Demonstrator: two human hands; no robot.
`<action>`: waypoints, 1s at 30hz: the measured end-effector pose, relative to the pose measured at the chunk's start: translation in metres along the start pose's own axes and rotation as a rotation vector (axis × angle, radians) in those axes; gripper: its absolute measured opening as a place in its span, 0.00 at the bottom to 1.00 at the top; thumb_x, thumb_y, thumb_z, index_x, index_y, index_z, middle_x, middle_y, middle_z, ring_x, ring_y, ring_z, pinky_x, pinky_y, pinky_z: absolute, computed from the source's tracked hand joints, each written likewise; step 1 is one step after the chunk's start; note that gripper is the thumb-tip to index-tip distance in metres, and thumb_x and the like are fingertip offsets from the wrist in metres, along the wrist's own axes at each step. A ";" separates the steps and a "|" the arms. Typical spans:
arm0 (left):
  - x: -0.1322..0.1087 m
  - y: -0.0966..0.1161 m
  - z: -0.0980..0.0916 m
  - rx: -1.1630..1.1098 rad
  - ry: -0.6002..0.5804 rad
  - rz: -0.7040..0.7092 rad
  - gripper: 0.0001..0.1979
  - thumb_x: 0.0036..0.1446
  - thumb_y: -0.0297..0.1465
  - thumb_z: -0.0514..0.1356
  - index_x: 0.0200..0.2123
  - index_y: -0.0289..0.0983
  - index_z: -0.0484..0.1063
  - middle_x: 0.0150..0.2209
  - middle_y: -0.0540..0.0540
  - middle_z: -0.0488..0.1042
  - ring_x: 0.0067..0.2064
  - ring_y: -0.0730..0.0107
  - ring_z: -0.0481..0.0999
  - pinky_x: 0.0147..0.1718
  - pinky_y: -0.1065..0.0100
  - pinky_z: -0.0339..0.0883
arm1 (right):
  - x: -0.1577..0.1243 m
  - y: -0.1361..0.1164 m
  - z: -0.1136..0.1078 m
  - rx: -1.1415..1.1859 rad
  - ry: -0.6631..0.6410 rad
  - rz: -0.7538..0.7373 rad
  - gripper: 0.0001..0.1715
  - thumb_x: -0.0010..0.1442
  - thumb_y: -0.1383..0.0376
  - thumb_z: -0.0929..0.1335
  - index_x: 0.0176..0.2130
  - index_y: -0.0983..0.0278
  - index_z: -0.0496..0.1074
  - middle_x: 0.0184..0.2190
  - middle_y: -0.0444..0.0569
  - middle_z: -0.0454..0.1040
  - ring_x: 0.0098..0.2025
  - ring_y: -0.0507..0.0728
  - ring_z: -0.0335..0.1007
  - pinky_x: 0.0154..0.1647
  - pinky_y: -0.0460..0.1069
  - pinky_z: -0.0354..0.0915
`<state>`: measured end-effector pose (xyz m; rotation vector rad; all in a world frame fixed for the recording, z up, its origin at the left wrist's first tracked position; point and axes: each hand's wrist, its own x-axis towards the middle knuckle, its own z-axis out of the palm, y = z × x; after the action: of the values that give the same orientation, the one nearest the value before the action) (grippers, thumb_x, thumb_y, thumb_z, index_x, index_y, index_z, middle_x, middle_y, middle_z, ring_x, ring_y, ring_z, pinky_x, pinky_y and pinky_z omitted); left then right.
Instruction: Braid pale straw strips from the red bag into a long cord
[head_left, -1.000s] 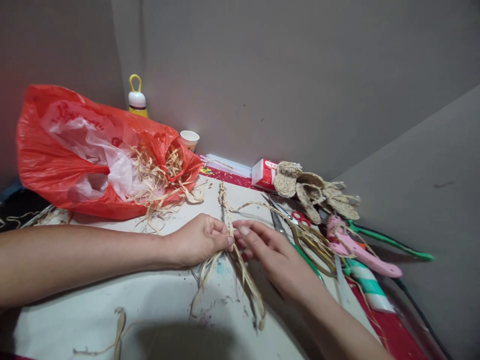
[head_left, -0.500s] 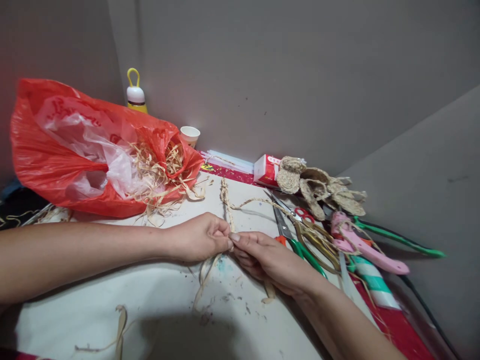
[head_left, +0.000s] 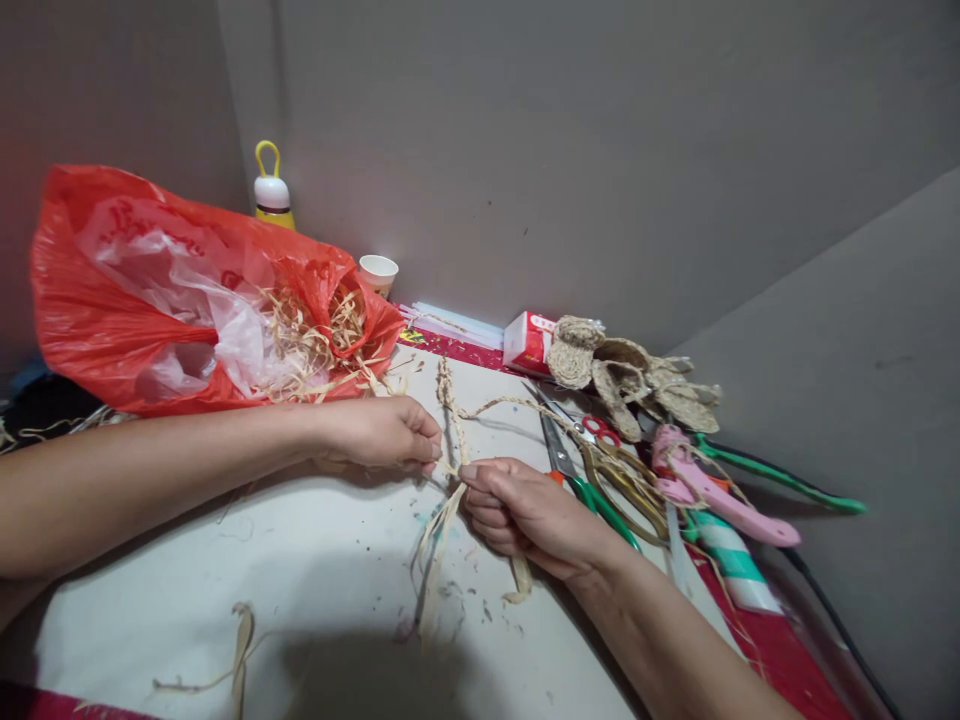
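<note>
A braided cord of pale dried plant fibre [head_left: 448, 395] runs from the far part of the white board towards me. My right hand [head_left: 517, 510] pinches its near end, thumb over the curled fingers. Loose flat strands [head_left: 435, 560] hang from that grip onto the board. Just left and a little farther off, my left hand [head_left: 397, 435] is closed, its fingertips pinching a single fibre strand [head_left: 448, 468] drawn out from the braid. A gap of a few centimetres separates the two hands. What lies inside the right palm is hidden.
A red plastic bag [head_left: 150, 290] of dried fibre lies at left, near a paper cup [head_left: 379, 268] and bottle [head_left: 273, 190]. At right are green-handled scissors [head_left: 600, 500], a pink glue gun [head_left: 735, 505], a tissue pack [head_left: 526, 342] and woven pieces [head_left: 626, 370]. Loose fibre [head_left: 241, 650] lies in front.
My hands were touching at the braid's end. The left hand has moved left and away from me, pulling a strand out; the hanging strands now show below the right hand.
</note>
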<state>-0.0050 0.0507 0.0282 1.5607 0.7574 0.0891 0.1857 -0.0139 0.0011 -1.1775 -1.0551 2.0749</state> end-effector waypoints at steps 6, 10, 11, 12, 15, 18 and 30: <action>0.000 0.004 -0.023 0.279 0.089 -0.004 0.12 0.53 0.34 0.54 0.19 0.36 0.63 0.16 0.53 0.60 0.16 0.78 0.55 0.17 0.74 0.48 | -0.002 -0.002 0.001 0.004 -0.032 0.005 0.24 0.59 0.60 0.64 0.19 0.61 0.48 0.12 0.33 0.45 0.14 0.43 0.34 0.13 0.41 0.33; -0.006 0.021 -0.035 0.539 0.200 -0.019 0.12 0.52 0.34 0.54 0.19 0.36 0.63 0.17 0.51 0.65 0.18 0.75 0.60 0.19 0.73 0.51 | -0.001 -0.002 0.000 -0.010 -0.032 0.009 0.25 0.58 0.59 0.64 0.19 0.61 0.48 0.12 0.33 0.45 0.14 0.43 0.34 0.12 0.41 0.33; -0.009 0.028 -0.036 0.611 0.213 -0.046 0.11 0.52 0.33 0.54 0.20 0.36 0.64 0.17 0.51 0.65 0.19 0.75 0.61 0.20 0.72 0.51 | 0.000 -0.002 -0.001 -0.012 -0.035 0.013 0.25 0.58 0.58 0.64 0.19 0.61 0.48 0.12 0.33 0.45 0.14 0.43 0.34 0.12 0.41 0.32; -0.013 0.036 -0.037 0.697 0.224 -0.070 0.10 0.52 0.32 0.53 0.22 0.36 0.65 0.18 0.50 0.66 0.20 0.74 0.62 0.21 0.72 0.51 | 0.000 -0.002 -0.002 -0.014 -0.040 0.016 0.25 0.58 0.58 0.64 0.18 0.61 0.47 0.11 0.33 0.45 0.14 0.43 0.34 0.12 0.41 0.32; -0.026 0.058 -0.038 0.965 0.313 -0.093 0.09 0.52 0.30 0.51 0.24 0.35 0.67 0.22 0.49 0.68 0.22 0.74 0.61 0.23 0.71 0.52 | 0.001 -0.001 -0.005 -0.017 -0.065 0.023 0.25 0.58 0.58 0.64 0.19 0.61 0.47 0.12 0.33 0.45 0.14 0.43 0.34 0.12 0.41 0.32; -0.039 0.074 -0.043 1.096 0.420 -0.083 0.10 0.53 0.31 0.50 0.25 0.35 0.68 0.23 0.48 0.67 0.22 0.74 0.60 0.23 0.70 0.50 | 0.001 -0.001 -0.007 -0.018 -0.079 0.029 0.24 0.59 0.58 0.64 0.19 0.61 0.48 0.12 0.33 0.45 0.14 0.44 0.33 0.12 0.41 0.31; -0.062 0.065 -0.048 1.288 0.519 -0.231 0.08 0.50 0.32 0.54 0.26 0.36 0.71 0.23 0.47 0.68 0.22 0.75 0.59 0.22 0.70 0.49 | 0.000 0.000 -0.008 -0.066 -0.106 0.034 0.25 0.59 0.56 0.63 0.19 0.62 0.47 0.13 0.34 0.45 0.14 0.43 0.33 0.12 0.41 0.31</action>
<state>-0.0498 0.0647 0.1188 2.6855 1.5718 -0.2249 0.1928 -0.0105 -0.0017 -1.1357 -1.1686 2.1639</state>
